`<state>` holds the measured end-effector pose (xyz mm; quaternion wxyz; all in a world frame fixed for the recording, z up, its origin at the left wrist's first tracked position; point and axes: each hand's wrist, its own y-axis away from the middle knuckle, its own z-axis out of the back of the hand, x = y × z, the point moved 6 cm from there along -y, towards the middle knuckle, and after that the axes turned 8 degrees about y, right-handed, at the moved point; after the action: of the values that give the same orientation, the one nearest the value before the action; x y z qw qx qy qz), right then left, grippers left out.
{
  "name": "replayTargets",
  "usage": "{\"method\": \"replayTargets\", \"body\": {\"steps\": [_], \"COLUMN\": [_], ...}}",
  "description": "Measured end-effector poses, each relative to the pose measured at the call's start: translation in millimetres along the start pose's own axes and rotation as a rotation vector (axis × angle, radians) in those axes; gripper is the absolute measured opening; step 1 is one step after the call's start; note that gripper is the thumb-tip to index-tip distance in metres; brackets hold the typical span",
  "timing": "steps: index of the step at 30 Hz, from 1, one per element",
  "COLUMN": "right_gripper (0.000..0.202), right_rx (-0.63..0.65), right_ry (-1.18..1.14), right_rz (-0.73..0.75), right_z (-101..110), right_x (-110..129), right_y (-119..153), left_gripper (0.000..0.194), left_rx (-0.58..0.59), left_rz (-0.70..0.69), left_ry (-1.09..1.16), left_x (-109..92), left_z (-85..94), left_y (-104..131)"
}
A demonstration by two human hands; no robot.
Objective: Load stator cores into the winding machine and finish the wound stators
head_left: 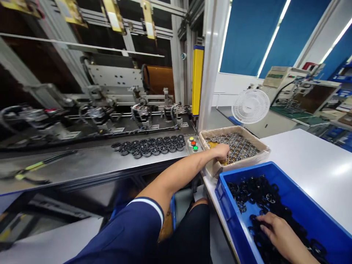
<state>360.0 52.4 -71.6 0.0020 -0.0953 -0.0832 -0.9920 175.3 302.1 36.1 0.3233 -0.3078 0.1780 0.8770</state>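
Note:
My left hand [222, 152] reaches into a lined box [264, 151] at its near left corner. Its fingers look curled downward, and whatever is in them is hidden. Rows of small grey ring-like parts [239, 145] fill most of that box, with a yellowish layer showing at the left. Inside the blue bin [308, 205], my right hand [279, 233] pinches at a black ring-shaped part [254, 220] between thumb and forefinger. A loose heap of similar black rings [264, 190] lies around it, some with silvery spokes.
Black round parts [150, 146] stand in rows on the metal ledge, beside a button panel [193, 143] with yellow, red and green buttons. Green-handled pliers [30, 168] lie at the left. A machine with clamps [141, 113] stands behind. A white fan [250, 106] is beyond the box.

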Motion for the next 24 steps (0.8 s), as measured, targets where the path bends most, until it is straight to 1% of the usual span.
{"method": "replayTargets", "body": {"steps": [2,4,5,6,8,9,10,11,12,13,15,16,17,18,20,22,24], "right_gripper": [0.035,0.033,0.033,0.034,0.037,0.037,0.038,0.039,0.04,0.041,0.034,0.029,0.024,0.021,0.015,0.012,0.017], "right_rx": [-0.077,-0.135,-0.158,-0.184,-0.241,-0.28,-0.333,-0.403,-0.486,-0.582,-0.729,-0.787,-0.807,-0.828,-0.851,-0.842,-0.816], "right_ry": [-0.066,-0.11,-0.122,-0.13,-0.134,-0.123,-0.105,-0.084,-0.06,-0.045,-0.039,-0.064,-0.098,-0.122,-0.185,-0.252,-0.323], "right_rz": [0.031,0.05,0.049,0.042,0.018,0.015,0.03,0.065,0.113,0.173,0.285,0.328,0.368,0.396,0.446,0.517,0.586], "right_z": [9,15,16,17,21,26,36,49,65,84,117,130,137,141,139,130,123], "right_x": [0,-2,-4,-7,-12,-12,-7,2,17,35,78,99,119,136,163,179,188], "right_y": [-2,-2,-3,-4,-8,-11,-13,-13,-12,-8,7,17,28,39,60,78,88], "left_gripper": [0.034,0.041,0.045,0.048,0.053,0.057,0.06,0.06,0.06,0.059,0.053,0.051,0.052,0.055,0.062,0.063,0.056], "left_rx": [-0.125,-0.237,-0.275,-0.295,-0.306,-0.309,-0.299,-0.286,-0.277,-0.274,-0.286,-0.291,-0.293,-0.293,-0.279,-0.256,-0.221], "left_rz": [-0.068,-0.145,-0.178,-0.206,-0.244,-0.279,-0.294,-0.299,-0.3,-0.302,-0.32,-0.334,-0.349,-0.357,-0.358,-0.349,-0.322], "left_ry": [0.122,0.257,0.322,0.389,0.532,0.798,1.003,1.155,1.278,1.344,1.384,1.383,1.379,1.373,1.354,1.335,1.319], "left_x": [-4,-3,-1,3,10,15,18,20,20,19,10,5,-1,-7,-16,-23,-26], "left_z": [15.1,21.7,19.5,13.6,-5.3,-14.7,-24.2,-32.4,-38.5,-42.1,-43.5,-42.8,-42.2,-42.2,-44.5,-48.8,-54.6], "left_y": [27,72,98,125,177,199,217,231,243,251,261,264,267,268,271,272,271]}}
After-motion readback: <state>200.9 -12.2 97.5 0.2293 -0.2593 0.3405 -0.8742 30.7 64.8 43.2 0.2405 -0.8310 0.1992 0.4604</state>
